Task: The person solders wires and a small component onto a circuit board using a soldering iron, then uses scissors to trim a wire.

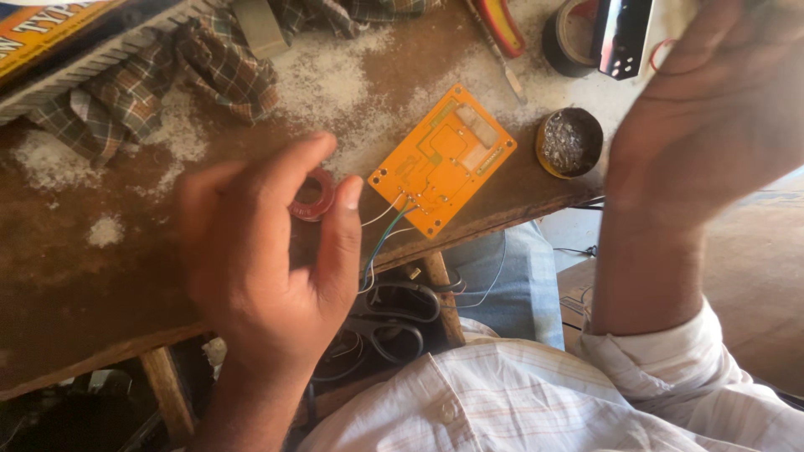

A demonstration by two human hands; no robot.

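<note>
A: The left hand hovers over the worn brown wooden bench, fingers loosely curled and spread, holding nothing. What lies nearest to it?

B: A small red ring-shaped coil, flat on the bench just past the fingertips, at about one o'clock from the palm and partly hidden by the index finger. Whether a fingertip touches it cannot be told.

A: And the orange rectangular circuit board?

B: It lies at two o'clock from the left hand, near but apart. Its long axis runs from seven o'clock to one o'clock; the near corner, where thin white and green wires leave it, points down towards the bench edge. The wires trail over that edge.

A: Where is the right hand?

B: Raised at the three o'clock side, blurred, fingers together around a dark flat object; the grasp is unclear. The left hand is nearer both coil and board.

A: Other items?

B: A round tin of solder paste, a checked cloth, white powder, and black-handled scissors below.
</note>
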